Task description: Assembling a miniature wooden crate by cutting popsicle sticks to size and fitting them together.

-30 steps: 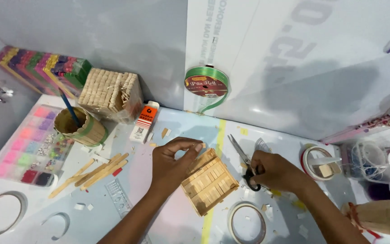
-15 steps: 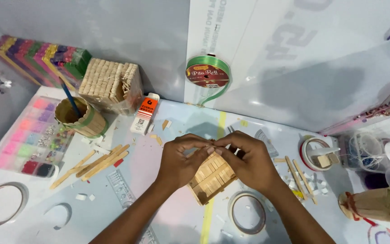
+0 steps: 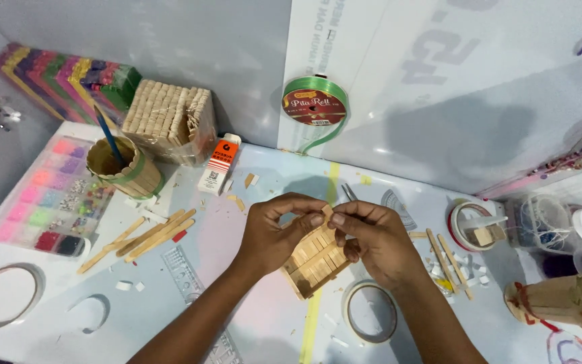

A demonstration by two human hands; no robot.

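Left hand (image 3: 274,236) and right hand (image 3: 372,236) both clamp craft-stick panel (image 3: 314,259) above table (image 3: 250,317), tape roll (image 3: 370,311) nearby.

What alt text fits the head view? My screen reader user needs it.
Two hands, left hand and right hand, hold a craft-stick panel above a cluttered table. Loose sticks, a green ribbon spool and a tape ring surround them.
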